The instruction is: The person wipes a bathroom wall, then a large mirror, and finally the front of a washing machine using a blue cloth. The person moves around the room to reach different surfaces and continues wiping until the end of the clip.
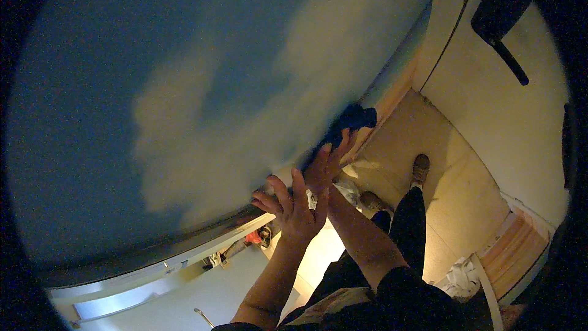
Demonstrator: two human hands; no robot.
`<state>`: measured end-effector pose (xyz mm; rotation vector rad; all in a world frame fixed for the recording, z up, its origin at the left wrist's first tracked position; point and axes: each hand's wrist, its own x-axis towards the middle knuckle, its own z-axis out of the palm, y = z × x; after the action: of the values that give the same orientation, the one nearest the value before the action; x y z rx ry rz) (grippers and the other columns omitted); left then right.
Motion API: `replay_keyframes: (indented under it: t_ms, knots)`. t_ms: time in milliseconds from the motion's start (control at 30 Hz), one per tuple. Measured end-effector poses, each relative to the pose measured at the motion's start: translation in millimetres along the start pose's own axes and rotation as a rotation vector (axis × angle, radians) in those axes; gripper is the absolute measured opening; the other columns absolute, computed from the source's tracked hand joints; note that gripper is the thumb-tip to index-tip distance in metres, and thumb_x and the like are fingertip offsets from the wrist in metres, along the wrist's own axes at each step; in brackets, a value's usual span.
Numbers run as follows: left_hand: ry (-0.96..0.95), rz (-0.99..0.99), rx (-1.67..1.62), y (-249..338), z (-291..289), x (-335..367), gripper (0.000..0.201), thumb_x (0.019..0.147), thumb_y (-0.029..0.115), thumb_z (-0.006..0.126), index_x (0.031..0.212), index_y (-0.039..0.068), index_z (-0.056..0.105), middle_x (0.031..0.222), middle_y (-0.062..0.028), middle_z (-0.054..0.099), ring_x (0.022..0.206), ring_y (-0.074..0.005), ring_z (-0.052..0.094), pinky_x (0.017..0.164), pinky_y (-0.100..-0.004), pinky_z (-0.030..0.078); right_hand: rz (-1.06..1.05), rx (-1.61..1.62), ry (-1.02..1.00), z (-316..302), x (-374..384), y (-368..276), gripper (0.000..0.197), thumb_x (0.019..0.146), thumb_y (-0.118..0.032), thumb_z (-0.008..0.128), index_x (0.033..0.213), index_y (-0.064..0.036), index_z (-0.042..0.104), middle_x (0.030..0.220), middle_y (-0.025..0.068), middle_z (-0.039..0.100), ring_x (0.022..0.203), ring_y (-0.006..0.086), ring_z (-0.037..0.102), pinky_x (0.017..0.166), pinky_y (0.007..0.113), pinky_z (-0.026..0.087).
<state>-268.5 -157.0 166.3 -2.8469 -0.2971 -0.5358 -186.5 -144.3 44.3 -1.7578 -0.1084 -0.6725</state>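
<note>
A dark blue cloth (350, 120) is bunched along the edge of a large blue surface (245, 79) with pale, cloud-like patches. My right hand (323, 168) lies against the cloth and grips it, its fingers pointing away from me. Beside it, my left hand (297, 211) is open with fingers spread, close to the surface's lower edge. It holds nothing that I can see. The wrists are close together, the left hand partly overlapping the right. Dim light hides the finer folds of the cloth.
A pale door with a black lever handle (509, 61) stands at the right. Below are the tiled floor (450, 208) and my brown shoe (421, 168). White crumpled material (462, 279) lies near a wooden panel (513, 251). A red item (252, 237) shows under the surface's edge.
</note>
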Motion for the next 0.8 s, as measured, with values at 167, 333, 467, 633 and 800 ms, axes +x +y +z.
replay_keyframes:
  t_ms: [167, 333, 467, 633, 800]
  knots:
    - [0.052, -0.032, -0.140, 8.3, 1.9, 5.7, 0.064, 0.084, 0.046, 0.047, 0.134, 0.010, 0.033, 0.141, -0.0308, 0.005, 0.126, -0.0543, -0.006, 0.093, -0.0693, -0.004, -0.013, 0.041, -0.092, -20.5, 8.3, -54.4, 0.070, 0.087, -0.045, 0.046, 0.139, -0.0180, 0.008, 0.141, 0.0251, 0.008, 0.128, 0.0468, 0.011, 0.100, 0.058, 0.015]
    - [0.257, 0.057, -0.100, 19.4, 5.5, 24.2, 0.054, 0.083, 0.042, 0.049, 0.128, 0.012, 0.043, 0.141, -0.0223, 0.022, 0.129, -0.0491, 0.004, 0.099, -0.0623, -0.006, -0.656, -0.405, -0.432, -45.5, -0.5, -66.1, 0.078, 0.082, -0.052, 0.051, 0.140, -0.0181, 0.012, 0.141, 0.0244, 0.007, 0.128, 0.0479, 0.007, 0.096, 0.065, 0.013]
    - [0.259, 0.058, -0.214, 17.8, 1.7, 42.3, 0.055, 0.082, 0.042, 0.052, 0.128, 0.012, 0.044, 0.142, -0.0220, 0.019, 0.130, -0.0482, -0.005, 0.097, -0.0616, -0.012, -0.326, 0.157, -0.106, -12.6, 31.3, -27.3, 0.058, 0.084, -0.042, 0.050, 0.131, -0.0115, 0.034, 0.133, 0.0311, 0.021, 0.123, 0.0504, 0.018, 0.092, 0.070, 0.014]
    - [0.172, -0.030, -0.087, 29.5, 12.3, 52.9, 0.054, 0.083, 0.042, 0.051, 0.126, 0.011, 0.047, 0.143, -0.0236, 0.014, 0.128, -0.0483, -0.016, 0.093, -0.0634, -0.016, -0.110, 0.094, 0.022, -21.5, 123.2, -1.2, 0.049, 0.091, -0.026, 0.040, 0.127, 0.0051, 0.032, 0.136, 0.0249, 0.020, 0.121, 0.0451, 0.022, 0.099, 0.054, 0.018]
    - [0.191, -0.002, -0.156, 45.7, 11.2, 62.9, 0.052, 0.083, 0.042, 0.051, 0.125, 0.012, 0.048, 0.144, -0.0214, 0.013, 0.129, -0.0463, -0.016, 0.095, -0.0614, -0.016, 0.348, 0.181, 0.069, -21.1, 135.7, 11.9, 0.047, 0.091, -0.024, 0.040, 0.129, 0.0020, 0.030, 0.136, 0.0256, 0.021, 0.124, 0.0394, 0.021, 0.103, 0.051, 0.013]
